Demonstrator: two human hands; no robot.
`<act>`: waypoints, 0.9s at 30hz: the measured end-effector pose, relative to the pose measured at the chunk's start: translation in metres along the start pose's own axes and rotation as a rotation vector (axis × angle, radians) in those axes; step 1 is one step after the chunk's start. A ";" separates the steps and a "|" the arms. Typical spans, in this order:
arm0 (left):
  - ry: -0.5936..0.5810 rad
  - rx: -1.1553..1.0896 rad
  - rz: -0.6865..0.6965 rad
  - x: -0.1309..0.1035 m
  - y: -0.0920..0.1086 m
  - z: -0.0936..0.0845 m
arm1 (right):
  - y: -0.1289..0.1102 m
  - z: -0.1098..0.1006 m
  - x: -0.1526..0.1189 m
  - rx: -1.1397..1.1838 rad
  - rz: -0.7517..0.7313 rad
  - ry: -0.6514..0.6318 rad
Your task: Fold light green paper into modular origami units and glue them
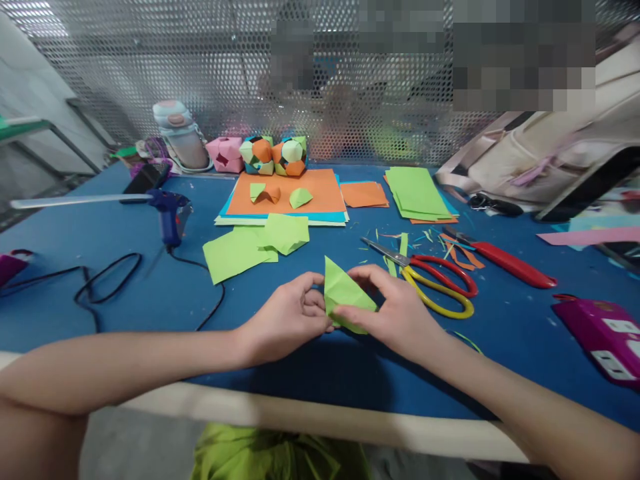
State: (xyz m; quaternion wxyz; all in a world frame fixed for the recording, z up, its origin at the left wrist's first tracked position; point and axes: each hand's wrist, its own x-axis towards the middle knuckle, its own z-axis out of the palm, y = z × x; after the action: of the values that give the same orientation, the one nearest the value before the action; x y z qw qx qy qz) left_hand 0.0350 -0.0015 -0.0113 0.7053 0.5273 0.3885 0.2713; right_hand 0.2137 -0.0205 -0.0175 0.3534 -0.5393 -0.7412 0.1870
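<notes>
The right hand is partly hiding folded green paper at five o'clock — pixelated blocks are masking mesh toward one.

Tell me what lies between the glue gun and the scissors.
Green sheets lie between the glue gun and the scissors, as the head view shows.

The folded green paper I have between my fingers is bright lime, creased into facets, one sharp corner pointing up and another out to the right. I hold it tilted above the blue tabletop, near its front edge, my fingers covering its lower parts.
</notes>
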 end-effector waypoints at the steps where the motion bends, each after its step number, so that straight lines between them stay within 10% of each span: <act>1: -0.012 0.004 0.000 0.000 -0.001 0.000 | -0.001 0.002 -0.001 -0.006 0.023 -0.014; 27: -0.075 0.223 0.002 -0.002 -0.002 0.003 | -0.004 -0.001 0.006 0.367 0.121 -0.017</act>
State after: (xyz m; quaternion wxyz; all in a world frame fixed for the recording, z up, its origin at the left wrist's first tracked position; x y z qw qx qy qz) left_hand 0.0359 -0.0054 -0.0123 0.6559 0.6127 0.3891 0.2074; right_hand 0.2106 -0.0160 -0.0122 0.4277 -0.5078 -0.6637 0.3445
